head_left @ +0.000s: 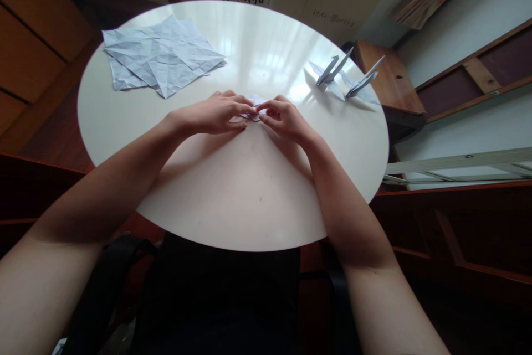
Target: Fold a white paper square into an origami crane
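Where the glossy white oval table (249, 194) curves through the upper left of the frame, creased white paper sheets (162, 56) lie in an overlapping pile. Rightward, near the upper centre, the bare left hand (226, 113) has its fingertips on a small folded piece of white paper (256, 101) (mostly hidden by fingers); whether it pinches, I cannot tell. The bare right hand (282, 116) grasps that paper's right side between thumb and fingers. At the upper right stand two pointed, folded white paper birds (328, 77).
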{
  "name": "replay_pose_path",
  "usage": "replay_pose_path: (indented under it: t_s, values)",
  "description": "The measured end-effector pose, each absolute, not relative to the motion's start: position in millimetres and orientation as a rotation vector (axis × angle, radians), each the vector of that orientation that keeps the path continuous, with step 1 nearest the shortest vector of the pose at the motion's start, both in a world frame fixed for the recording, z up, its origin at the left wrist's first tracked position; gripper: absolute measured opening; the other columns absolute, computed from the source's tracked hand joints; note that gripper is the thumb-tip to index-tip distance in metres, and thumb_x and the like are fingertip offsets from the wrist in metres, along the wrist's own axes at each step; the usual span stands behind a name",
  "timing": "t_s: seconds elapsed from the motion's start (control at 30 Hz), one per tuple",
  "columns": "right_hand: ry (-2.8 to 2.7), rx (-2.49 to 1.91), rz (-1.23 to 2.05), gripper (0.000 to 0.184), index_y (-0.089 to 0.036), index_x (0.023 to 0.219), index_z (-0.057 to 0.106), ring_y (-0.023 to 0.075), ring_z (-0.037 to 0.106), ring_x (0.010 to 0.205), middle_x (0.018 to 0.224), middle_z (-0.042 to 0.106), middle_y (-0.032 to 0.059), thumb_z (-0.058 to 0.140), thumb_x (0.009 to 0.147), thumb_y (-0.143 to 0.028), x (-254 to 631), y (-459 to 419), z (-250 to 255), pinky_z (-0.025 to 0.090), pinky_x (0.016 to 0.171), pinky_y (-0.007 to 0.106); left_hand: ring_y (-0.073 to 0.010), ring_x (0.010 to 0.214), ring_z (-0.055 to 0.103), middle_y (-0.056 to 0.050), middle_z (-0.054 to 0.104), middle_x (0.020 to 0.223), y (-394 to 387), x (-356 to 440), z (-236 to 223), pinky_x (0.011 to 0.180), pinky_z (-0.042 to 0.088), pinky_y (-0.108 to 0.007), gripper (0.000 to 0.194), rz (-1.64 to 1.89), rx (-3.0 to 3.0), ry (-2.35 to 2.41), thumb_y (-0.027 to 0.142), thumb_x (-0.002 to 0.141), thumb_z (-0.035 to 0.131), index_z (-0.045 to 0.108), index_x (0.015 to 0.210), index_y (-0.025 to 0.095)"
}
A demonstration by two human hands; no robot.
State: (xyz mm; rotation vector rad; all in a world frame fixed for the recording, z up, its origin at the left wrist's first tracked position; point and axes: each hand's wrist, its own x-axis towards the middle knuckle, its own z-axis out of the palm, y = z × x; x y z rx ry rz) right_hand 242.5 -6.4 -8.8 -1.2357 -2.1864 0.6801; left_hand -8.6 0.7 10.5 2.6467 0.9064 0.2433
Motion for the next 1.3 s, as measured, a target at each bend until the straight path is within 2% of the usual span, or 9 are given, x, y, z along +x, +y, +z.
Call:
replay_pose_path:
  t_s: [1.3]
  values:
    - [-2.167, -1.261, 0.682, 0.022, -0.021, 0.107, 0.080, 0.0173, 0.057, 0.083, 0.093, 0.056, 0.0038, 0.069, 0.090, -0.031, 241.7, -7.6, -7.5, 0.052, 0.086, 0.036, -0.0309, 0.141, 0.047, -0.006, 0.056, 0.155, -1.4, -7.8, 13.7, 0.119, 0.030, -0.045, 0.048, 0.217, 2.651, 0.921, 0.047, 0.104, 0.048, 0.063, 0.146, 0.031]
